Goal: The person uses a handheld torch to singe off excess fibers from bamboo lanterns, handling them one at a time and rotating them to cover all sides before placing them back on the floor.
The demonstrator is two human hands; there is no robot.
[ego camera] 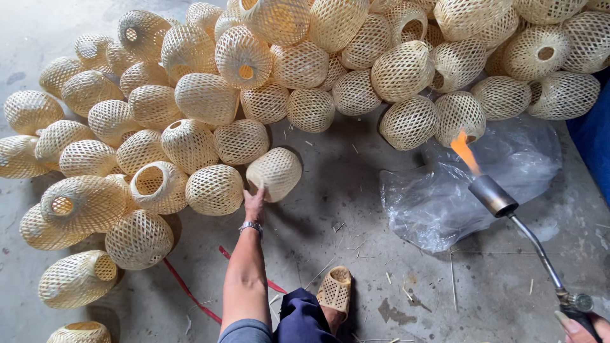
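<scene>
Bamboo shade (274,173): on floor (356,190), touched by left hand (254,203), fingers spread on its base.
Right hand (581,327): closed around lit torch (521,232).
Pile (305,70): behind.

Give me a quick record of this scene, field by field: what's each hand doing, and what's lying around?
Setting: concrete floor, seen from above
Left hand: reaching out, touching a woven bamboo shade at the edge of the pile
Right hand: gripping the handle of a gas torch
Torch flame: lit, orange, pointing up-left
Pile: dozens of pale woven shades heaped across the top and left
Other things: clear plastic sheet under the torch, red strap, wristwatch, perforated sandal
</scene>
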